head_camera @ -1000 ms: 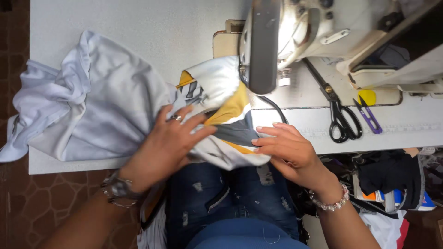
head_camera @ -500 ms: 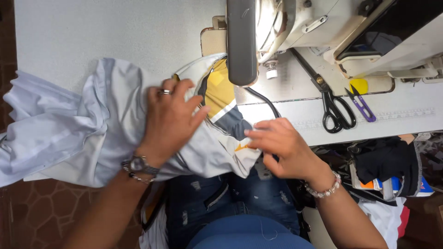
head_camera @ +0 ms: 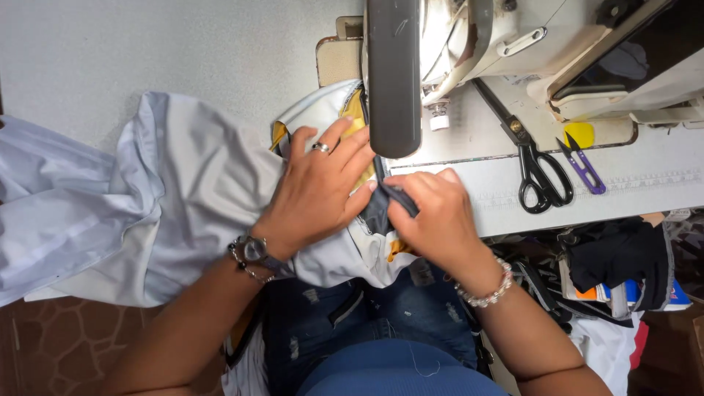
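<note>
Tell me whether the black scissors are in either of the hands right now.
No: the black scissors lie on the sewing table beside the machine, apart from the left hand and right hand, which both press the white garment.

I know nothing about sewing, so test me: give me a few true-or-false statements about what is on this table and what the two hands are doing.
1. The left hand lies flat on the white garment. True.
2. The right hand holds the black scissors. False: the black scissors lie untouched on the table; this hand pinches a dark fabric strip.
3. A small purple thread snipper lies beside the scissors. True.
4. The left hand wears no ring. False: a ring shows on one finger.
5. The sewing machine stands left of the garment. False: it stands to the right.
</note>
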